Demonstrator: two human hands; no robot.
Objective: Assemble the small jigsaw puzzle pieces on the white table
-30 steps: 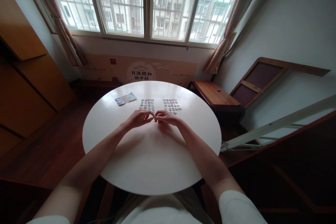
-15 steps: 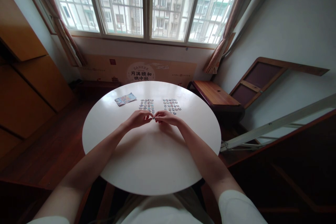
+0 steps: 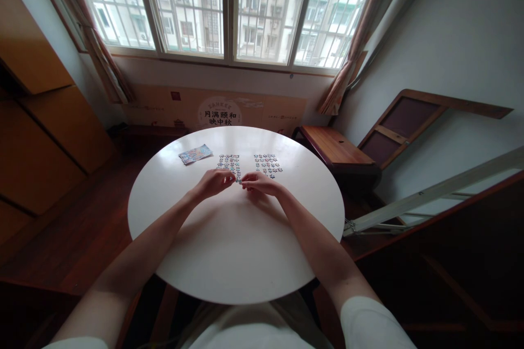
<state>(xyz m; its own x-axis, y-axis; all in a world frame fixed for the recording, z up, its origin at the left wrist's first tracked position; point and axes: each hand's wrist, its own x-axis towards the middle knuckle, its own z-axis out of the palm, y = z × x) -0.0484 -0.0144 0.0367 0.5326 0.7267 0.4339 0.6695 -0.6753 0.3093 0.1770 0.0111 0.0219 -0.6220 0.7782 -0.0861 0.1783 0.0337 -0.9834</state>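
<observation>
My left hand (image 3: 215, 181) and my right hand (image 3: 258, 181) meet over the middle of a round white table (image 3: 229, 251). Both pinch small jigsaw pieces (image 3: 239, 179) between their fingertips; the pieces are too small to tell apart. Just beyond the hands lie two groups of loose puzzle pieces, one on the left (image 3: 229, 162) and one on the right (image 3: 267, 164). A small colourful picture card (image 3: 195, 154) lies further left on the table.
A wooden bench (image 3: 333, 146) stands right of the table, with a framed wooden panel (image 3: 405, 120) leaning on the wall. A printed cardboard sheet (image 3: 221, 112) stands under the window. Wooden cabinets (image 3: 45, 136) line the left side. A pale metal rail (image 3: 434, 192) slants at right.
My left hand has shifted slightly up toward the puzzle pieces; the fingertips stay pinched together. Otherwise nothing has moved.
</observation>
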